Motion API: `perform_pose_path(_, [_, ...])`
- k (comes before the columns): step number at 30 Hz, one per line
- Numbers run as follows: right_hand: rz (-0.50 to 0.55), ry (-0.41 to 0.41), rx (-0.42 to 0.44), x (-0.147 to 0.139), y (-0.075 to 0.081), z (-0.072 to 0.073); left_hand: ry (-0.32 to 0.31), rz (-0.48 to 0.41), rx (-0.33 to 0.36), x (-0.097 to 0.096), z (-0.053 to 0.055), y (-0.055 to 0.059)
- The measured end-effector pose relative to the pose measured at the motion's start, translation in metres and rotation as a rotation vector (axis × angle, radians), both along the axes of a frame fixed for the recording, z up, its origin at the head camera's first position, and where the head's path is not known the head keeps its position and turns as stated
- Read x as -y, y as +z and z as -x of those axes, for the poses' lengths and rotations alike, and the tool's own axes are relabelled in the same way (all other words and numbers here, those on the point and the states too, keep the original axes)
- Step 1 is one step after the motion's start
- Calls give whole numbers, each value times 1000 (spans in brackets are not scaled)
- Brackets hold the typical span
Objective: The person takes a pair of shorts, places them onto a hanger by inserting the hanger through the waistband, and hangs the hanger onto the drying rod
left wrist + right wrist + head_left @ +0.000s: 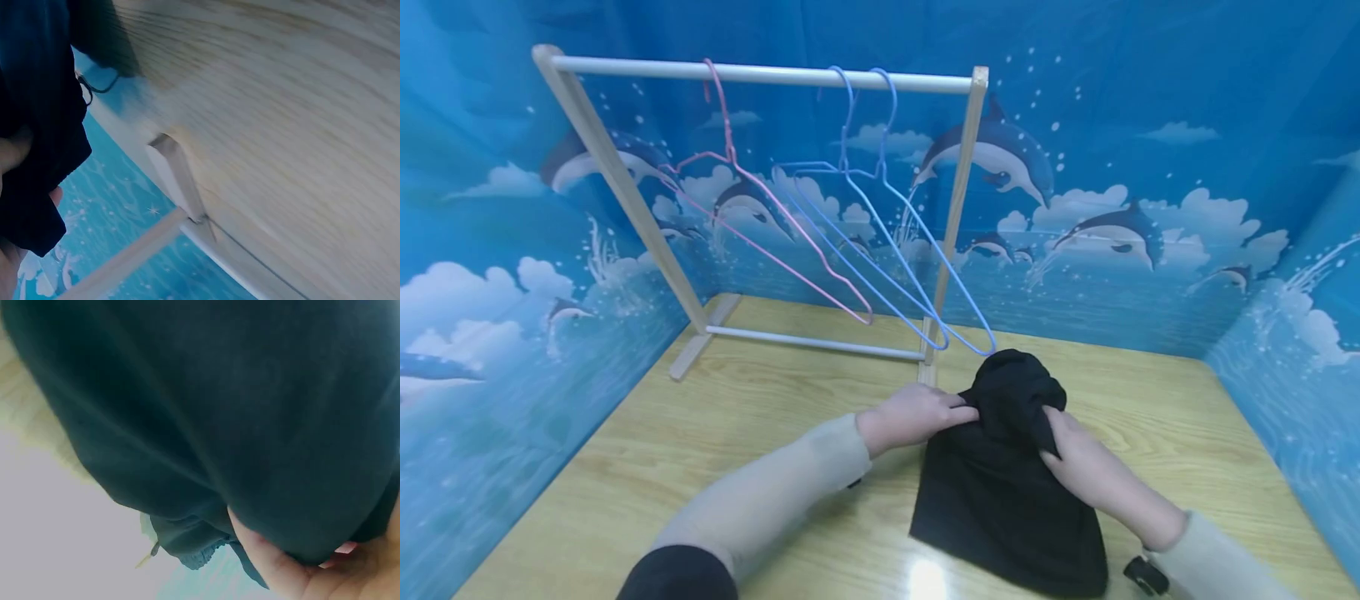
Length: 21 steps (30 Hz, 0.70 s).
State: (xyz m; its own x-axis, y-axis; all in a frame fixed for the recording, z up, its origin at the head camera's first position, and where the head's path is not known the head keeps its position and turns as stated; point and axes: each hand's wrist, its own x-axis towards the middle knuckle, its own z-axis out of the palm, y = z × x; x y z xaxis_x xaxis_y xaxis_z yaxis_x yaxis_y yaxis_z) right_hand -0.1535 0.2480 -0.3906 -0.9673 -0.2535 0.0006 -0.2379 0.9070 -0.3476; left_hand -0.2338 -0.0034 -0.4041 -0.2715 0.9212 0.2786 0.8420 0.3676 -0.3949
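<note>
A black cloth garment (1000, 508) spreads toward the table's front, its upper part raised and bunched between both hands. My left hand (917, 414) pinches the bunched fabric on its left side, thumb and fingers at the folds. On the other side my right hand (1086, 458) grips the fabric, with some fingers hidden behind it. In the right wrist view the dark garment (219, 412) fills most of the picture, and a gathered edge (200, 556) shows near the thumb. The left wrist view has the garment (37, 94) hanging over the left fingers.
A wooden rack with a white rail (760, 73) stands at the back left. From it hang a pink hanger (775, 208) and two blue hangers (880, 225), whose lower corners reach close to the garment's top. Dolphin-printed sheets (1150, 167) enclose the wooden table (1195, 433).
</note>
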Motion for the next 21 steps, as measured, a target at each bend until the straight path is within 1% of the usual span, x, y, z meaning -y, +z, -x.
perform_pose_path(4, [14, -6, 17, 2, -4, 3, 1, -35, -9, 5, 6, -6])
perform_pose_path(7, [32, -17, 30, 1, -8, 5, 28, -33, -5, 7, 9, -13])
perform_pose_path(10, [47, -21, 57, -2, -13, 4, 62, 9, 33, 8, 10, -17])
perform_pose_path(14, [59, -14, 67, -6, -16, 3, 106, 56, 109, 9, 10, -18])
perform_pose_path(17, [55, -10, 60, -8, -17, 5, 143, 70, 149, 11, 11, -18])
perform_pose_path(21, [31, -5, 80, -10, -19, 6, 181, 75, 179, 14, 12, -17])
